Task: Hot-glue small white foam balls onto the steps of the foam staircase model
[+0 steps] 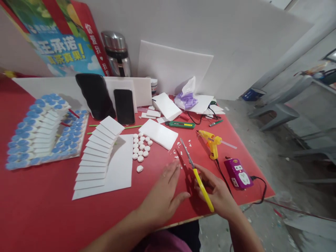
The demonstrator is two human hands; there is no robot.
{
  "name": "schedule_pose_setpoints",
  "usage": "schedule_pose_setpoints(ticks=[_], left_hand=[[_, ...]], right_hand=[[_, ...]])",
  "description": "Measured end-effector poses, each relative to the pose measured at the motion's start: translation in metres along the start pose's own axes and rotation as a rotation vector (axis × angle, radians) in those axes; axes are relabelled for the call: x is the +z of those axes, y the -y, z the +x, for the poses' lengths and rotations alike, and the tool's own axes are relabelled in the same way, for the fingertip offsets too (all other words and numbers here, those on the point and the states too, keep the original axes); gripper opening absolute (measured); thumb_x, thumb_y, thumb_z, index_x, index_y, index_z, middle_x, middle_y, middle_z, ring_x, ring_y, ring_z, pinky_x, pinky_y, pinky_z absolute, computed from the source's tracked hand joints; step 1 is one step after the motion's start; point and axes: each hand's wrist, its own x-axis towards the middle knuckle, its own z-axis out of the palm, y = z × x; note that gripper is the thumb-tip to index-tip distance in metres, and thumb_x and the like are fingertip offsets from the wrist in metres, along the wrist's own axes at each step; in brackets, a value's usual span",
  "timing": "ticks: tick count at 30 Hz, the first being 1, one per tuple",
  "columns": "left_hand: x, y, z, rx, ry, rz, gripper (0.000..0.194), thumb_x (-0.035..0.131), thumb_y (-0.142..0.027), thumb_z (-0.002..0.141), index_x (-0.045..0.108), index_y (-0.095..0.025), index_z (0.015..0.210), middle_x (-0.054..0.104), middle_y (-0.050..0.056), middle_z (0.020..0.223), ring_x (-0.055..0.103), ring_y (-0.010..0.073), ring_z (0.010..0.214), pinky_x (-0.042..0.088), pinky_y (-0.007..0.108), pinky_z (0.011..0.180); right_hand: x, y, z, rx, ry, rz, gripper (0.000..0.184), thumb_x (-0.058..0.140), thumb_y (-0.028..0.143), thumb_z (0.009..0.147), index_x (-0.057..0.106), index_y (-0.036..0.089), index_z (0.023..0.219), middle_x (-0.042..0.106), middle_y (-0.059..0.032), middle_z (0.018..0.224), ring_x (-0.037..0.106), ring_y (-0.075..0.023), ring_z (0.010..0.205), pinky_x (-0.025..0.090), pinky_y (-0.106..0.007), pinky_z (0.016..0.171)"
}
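In my right hand (214, 189) is a pair of scissors (201, 187) with yellow handles, its blades pointing away from me and looking closed. My left hand (165, 192) lies stretched out over the red table, fingers together and thumb apart, with nothing in it. Small white scraps (181, 153) are scattered just beyond its fingertips. Several round white foam discs (140, 153) sit in a cluster to the left, one disc (140, 169) lying apart nearer me. Behind the scraps rests a white foam board piece (158, 133).
A curved foam staircase (94, 154) stands on a white base at left, beside a blue-dotted model (36, 129). A yellow glue gun (211, 141) and purple power socket (238, 174) are at right. A green cutter knife (181, 124), phone (124, 106) and steel flask (117, 52) stand farther back.
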Motion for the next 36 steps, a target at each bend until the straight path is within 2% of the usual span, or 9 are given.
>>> schedule_pose_setpoints(ticks=[2,6,11,17,23,26,32,34,36], left_hand=[[-0.002,0.002,-0.004,-0.047,-0.027,0.001,0.074,0.04,-0.055,0.108,0.03,-0.012,0.167,0.029,0.021,0.173,0.028,0.0312,0.161,0.038,0.05,0.127],[0.009,0.005,0.007,-0.195,-0.095,0.121,0.089,0.045,-0.064,0.103,0.032,0.001,0.162,0.023,0.03,0.172,0.019,0.0431,0.161,0.03,0.063,0.128],[0.017,-0.008,0.024,-0.155,-0.068,0.109,0.092,0.051,-0.064,0.1,0.034,0.004,0.16,0.027,0.032,0.17,0.019,0.044,0.161,0.028,0.065,0.128],[0.003,-0.012,0.021,0.031,0.022,-0.057,0.071,0.04,-0.055,0.108,0.038,-0.009,0.162,0.039,0.022,0.168,0.035,0.0315,0.159,0.039,0.052,0.126],[0.009,-0.008,0.068,0.001,0.025,0.198,0.082,0.055,-0.049,0.102,0.037,0.009,0.157,0.023,0.034,0.17,0.012,0.043,0.162,0.025,0.06,0.13],[0.012,-0.011,0.08,-0.048,0.046,0.214,0.08,0.054,-0.043,0.102,0.034,0.012,0.157,0.022,0.037,0.168,0.015,0.0451,0.16,0.022,0.062,0.13],[0.004,-0.006,0.064,0.187,0.039,-0.017,0.058,0.035,-0.032,0.11,0.038,-0.004,0.16,0.035,0.021,0.171,0.029,0.0272,0.161,0.032,0.044,0.13],[0.001,0.001,0.076,0.174,-0.006,-0.022,0.056,0.029,-0.027,0.11,0.037,-0.004,0.161,0.033,0.021,0.171,0.023,0.0261,0.163,0.03,0.046,0.131],[0.0,0.01,0.1,0.142,0.039,0.021,0.058,0.032,-0.027,0.109,0.035,-0.001,0.161,0.026,0.024,0.173,0.019,0.029,0.164,0.027,0.049,0.131]], right_hand=[[-0.001,-0.003,0.0,-0.001,-0.02,0.008,0.059,0.067,0.031,0.088,0.06,0.018,0.145,0.068,-0.0026,0.088,0.066,-0.0179,0.078,0.059,-0.03,0.075],[-0.002,-0.008,0.001,0.007,-0.015,0.018,0.063,0.066,0.031,0.088,0.056,0.017,0.149,0.065,-0.0018,0.087,0.065,-0.0173,0.075,0.058,-0.03,0.073],[-0.002,-0.006,0.002,-0.015,-0.02,-0.051,0.061,0.066,0.029,0.089,0.058,0.017,0.148,0.065,-0.002,0.088,0.064,-0.0177,0.078,0.057,-0.032,0.077],[-0.006,0.004,0.001,-0.029,-0.068,0.004,0.064,0.068,0.025,0.084,0.06,0.019,0.147,0.063,0.0002,0.082,0.059,-0.0153,0.069,0.055,-0.028,0.067],[-0.002,0.005,0.004,-0.047,-0.081,0.035,0.063,0.068,0.025,0.085,0.06,0.018,0.147,0.063,-0.0005,0.083,0.06,-0.0155,0.07,0.056,-0.027,0.066],[-0.001,0.004,0.005,-0.071,-0.108,0.015,0.062,0.069,0.022,0.085,0.061,0.019,0.146,0.061,0.0002,0.083,0.061,-0.015,0.072,0.056,-0.027,0.069],[-0.009,0.0,0.001,-0.053,-0.14,0.069,0.062,0.07,0.027,0.089,0.058,0.021,0.149,0.063,0.0007,0.083,0.061,-0.0145,0.069,0.058,-0.026,0.07],[-0.011,-0.002,0.001,-0.062,-0.161,0.055,0.063,0.071,0.027,0.088,0.058,0.022,0.15,0.063,0.0003,0.086,0.062,-0.0148,0.072,0.057,-0.027,0.072],[-0.013,-0.003,0.001,-0.071,-0.172,0.042,0.063,0.071,0.026,0.089,0.058,0.023,0.151,0.063,-0.0002,0.087,0.062,-0.015,0.074,0.056,-0.027,0.073]])
